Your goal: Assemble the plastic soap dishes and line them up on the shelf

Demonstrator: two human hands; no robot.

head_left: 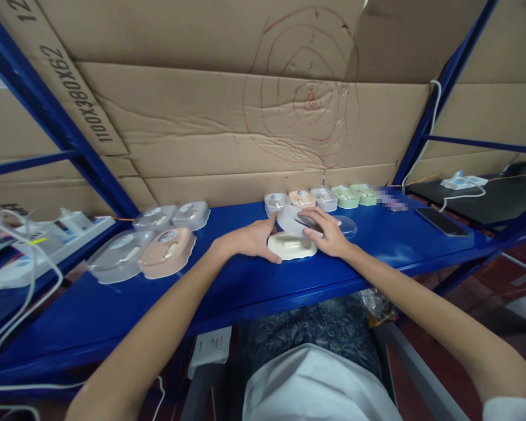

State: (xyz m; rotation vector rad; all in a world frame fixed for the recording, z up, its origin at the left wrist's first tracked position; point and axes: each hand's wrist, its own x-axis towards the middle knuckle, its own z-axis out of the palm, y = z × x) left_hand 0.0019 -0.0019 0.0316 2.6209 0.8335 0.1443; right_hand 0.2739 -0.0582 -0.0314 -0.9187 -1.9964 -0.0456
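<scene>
A cream oval case [290, 245] lies on the blue shelf [254, 280] in front of me, its clear lid [289, 220] tipped up behind it. My left hand [249, 240] grips the case's left side, thumb on the front edge. My right hand [328, 233] rests on the case's right side, fingers laid over the clear lid. A second clear lid [346, 225] lies just right of that hand.
Several closed cases [319, 199] in white, peach and green line the back. More clear and peach cases [158, 245] sit at left. A white power strip with cables [48, 237] is far left; a phone [441, 221] lies at right. Cardboard walls the back.
</scene>
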